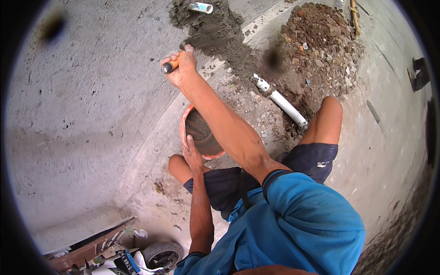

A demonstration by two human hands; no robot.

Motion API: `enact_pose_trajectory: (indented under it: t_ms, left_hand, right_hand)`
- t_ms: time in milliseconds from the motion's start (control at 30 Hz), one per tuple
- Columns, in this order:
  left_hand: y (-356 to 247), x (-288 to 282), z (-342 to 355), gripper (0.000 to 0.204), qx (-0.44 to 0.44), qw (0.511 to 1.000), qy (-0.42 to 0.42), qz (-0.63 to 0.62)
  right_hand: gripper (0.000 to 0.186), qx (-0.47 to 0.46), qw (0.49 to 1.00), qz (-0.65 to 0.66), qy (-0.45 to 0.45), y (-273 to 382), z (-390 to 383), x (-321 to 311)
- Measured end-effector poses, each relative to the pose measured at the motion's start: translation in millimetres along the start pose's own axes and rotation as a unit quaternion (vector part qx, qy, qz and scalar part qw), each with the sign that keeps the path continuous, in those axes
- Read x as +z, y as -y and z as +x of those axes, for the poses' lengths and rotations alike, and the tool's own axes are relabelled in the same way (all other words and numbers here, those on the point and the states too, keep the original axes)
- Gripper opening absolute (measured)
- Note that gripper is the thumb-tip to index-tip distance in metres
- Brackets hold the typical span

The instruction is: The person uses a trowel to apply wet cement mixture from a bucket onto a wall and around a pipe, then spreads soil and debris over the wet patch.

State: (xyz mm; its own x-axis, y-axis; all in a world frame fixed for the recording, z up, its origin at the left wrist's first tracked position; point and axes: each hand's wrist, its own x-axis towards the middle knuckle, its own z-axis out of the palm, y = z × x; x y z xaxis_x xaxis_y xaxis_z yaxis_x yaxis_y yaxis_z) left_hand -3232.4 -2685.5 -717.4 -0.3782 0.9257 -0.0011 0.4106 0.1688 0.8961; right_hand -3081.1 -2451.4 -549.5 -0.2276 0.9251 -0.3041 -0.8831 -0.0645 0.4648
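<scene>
My right hand (183, 68) is closed round the orange handle of a trowel (173, 63) with a black end. The blade is mostly hidden behind my fingers, close to a patch of wet grey mortar (215, 39) at the foot of the wall. Between my forearms stands an orange-red bucket (183, 123) with wet mortar inside; my right forearm covers part of it. My left hand (193, 156) grips the near rim, with the thumb over the edge. A short white pipe end (201, 7) sticks out of the mortar at the top.
A longer white pipe (286, 107) lies in a dug channel to the right of the bucket. Beyond it rises a heap of soil and rubble (321, 41), with a wooden stick (354, 18) beside it. The grey wall (91, 91) runs along the left. A parked motorcycle (160, 254) stands at lower left.
</scene>
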Motion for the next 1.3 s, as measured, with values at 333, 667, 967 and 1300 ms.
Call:
enact_pose_trajectory:
  t_ms: [333, 667, 967, 1300]
  left_hand:
    - [-15, 7, 4, 0.058, 0.002, 0.999, 0.044, -0.007]
    - [-29, 7, 2, 0.059, 0.038, 0.998, 0.043, 0.017]
    - [-26, 13, 3, 0.059, 0.045, 0.998, 0.019, 0.036]
    - [-35, 9, 16, 0.068, -0.007, 0.995, 0.057, 0.076]
  right_hand:
    - [0.044, 0.086, 0.975, -0.203, 0.015, -40, -58, 26]
    - [0.039, 0.003, 0.918, -0.383, -0.105, 180, -91, -106]
    - [0.034, 0.096, 0.930, -0.351, -0.041, 235, -36, -15]
    - [0.034, 0.083, 0.822, -0.563, 0.005, 220, -106, 41]
